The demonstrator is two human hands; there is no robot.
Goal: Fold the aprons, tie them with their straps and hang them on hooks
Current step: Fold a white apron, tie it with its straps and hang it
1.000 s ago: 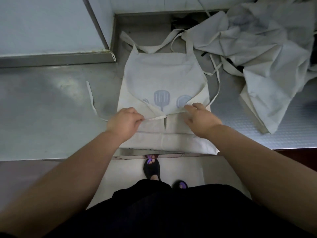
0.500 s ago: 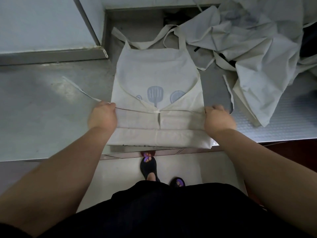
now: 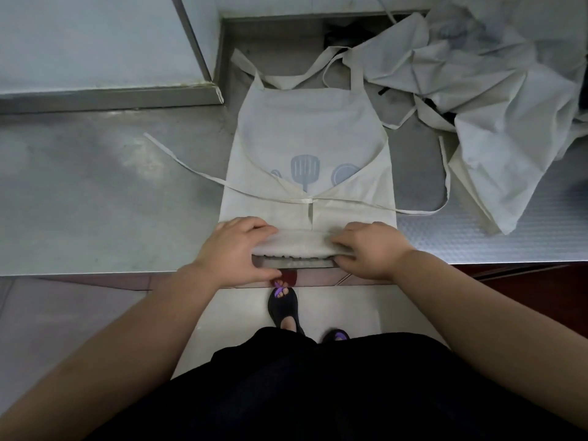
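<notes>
- At the near edge of the surface (image 3: pixel 95 202) lies the folded apron (image 3: pixel 307 128), straps (image 3: pixel 197 171) trailing sideways.
- Left hand (image 3: pixel 234 249) and right hand (image 3: pixel 370 249) both grip its near hem, curled over a starting roll.
- Next, likely: roll evenly toward the bib, then tie.

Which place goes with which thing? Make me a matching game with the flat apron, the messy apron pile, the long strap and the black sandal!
Things
1. flat apron
2. apron pile
3. long strap
4. black sandal

Places
A. on the floor below the table edge
B. heaped at the table's far right
C. middle of the table, near edge gripped by the left hand and right hand
D. stretched leftward over bare metal

Pairs: 1-C, 2-B, 3-D, 4-A
</notes>
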